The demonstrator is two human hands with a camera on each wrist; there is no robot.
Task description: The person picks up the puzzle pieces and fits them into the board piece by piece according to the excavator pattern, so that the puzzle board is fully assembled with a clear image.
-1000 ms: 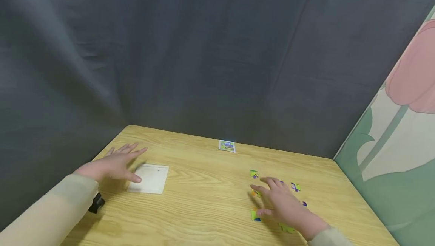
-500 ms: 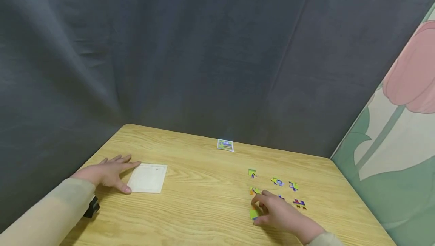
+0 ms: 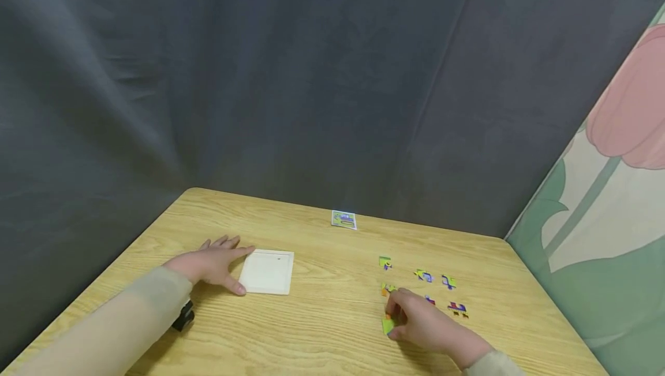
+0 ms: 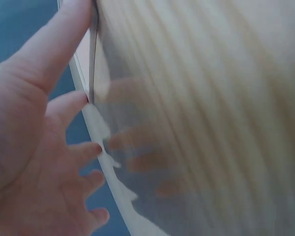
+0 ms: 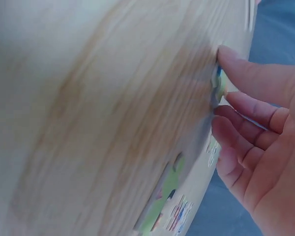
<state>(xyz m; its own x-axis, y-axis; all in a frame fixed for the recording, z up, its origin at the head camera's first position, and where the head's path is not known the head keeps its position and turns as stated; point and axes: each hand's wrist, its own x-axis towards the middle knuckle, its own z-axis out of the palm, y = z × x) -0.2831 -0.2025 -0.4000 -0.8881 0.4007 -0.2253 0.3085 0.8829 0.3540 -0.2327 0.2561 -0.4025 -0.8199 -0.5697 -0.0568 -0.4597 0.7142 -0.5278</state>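
Note:
A square white tray (image 3: 267, 272) lies flat on the wooden table (image 3: 312, 335), left of the middle. Along its left side my left hand (image 3: 210, 266) spreads its fingers, with the forefinger at the far corner and the thumb at the near one. On the right, a green puzzle piece (image 3: 387, 326) with a blue corner is on the tabletop. My right hand (image 3: 421, 321) pinches that piece between thumb and fingers; the right wrist view shows the fingertips around its edges, close to the wood. The hand hides part of the piece.
Several loose puzzle pieces lie around the right hand, among them a green one (image 3: 385, 262) farther back and a red-and-purple one (image 3: 458, 308) to the right. A small picture card (image 3: 344, 219) lies by the back edge. A dark curtain (image 3: 322, 87) hangs behind the table.
The left hand came down to the tray's left side, and the tray slid right with it. The right hand lowered and closed its fingers on the green puzzle piece.

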